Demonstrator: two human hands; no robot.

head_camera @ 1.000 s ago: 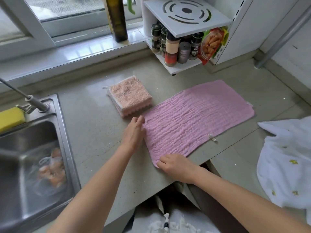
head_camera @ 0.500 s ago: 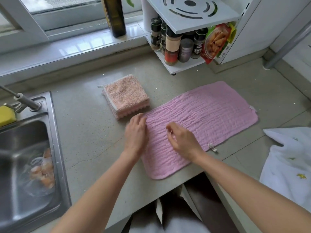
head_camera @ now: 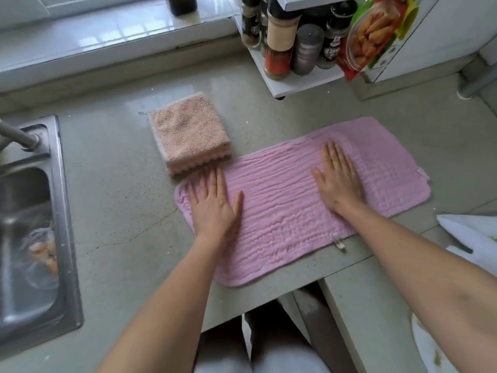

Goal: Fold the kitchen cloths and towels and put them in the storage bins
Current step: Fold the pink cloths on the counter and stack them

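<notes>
The pink towel (head_camera: 290, 205) lies flat across the counter (head_camera: 121, 211), with both hands spread on it, left hand (head_camera: 213, 203) near its left end, right hand (head_camera: 337, 180) right of middle. A folded stack (head_camera: 189, 134) sits just beyond the left fingertips. Bare counter lies open between towel and sink (head_camera: 61, 211), and behind the stack to the sill. The spice rack (head_camera: 293, 84) stands beyond the towel; a white cloth (head_camera: 468, 235) blocks the right edge
</notes>
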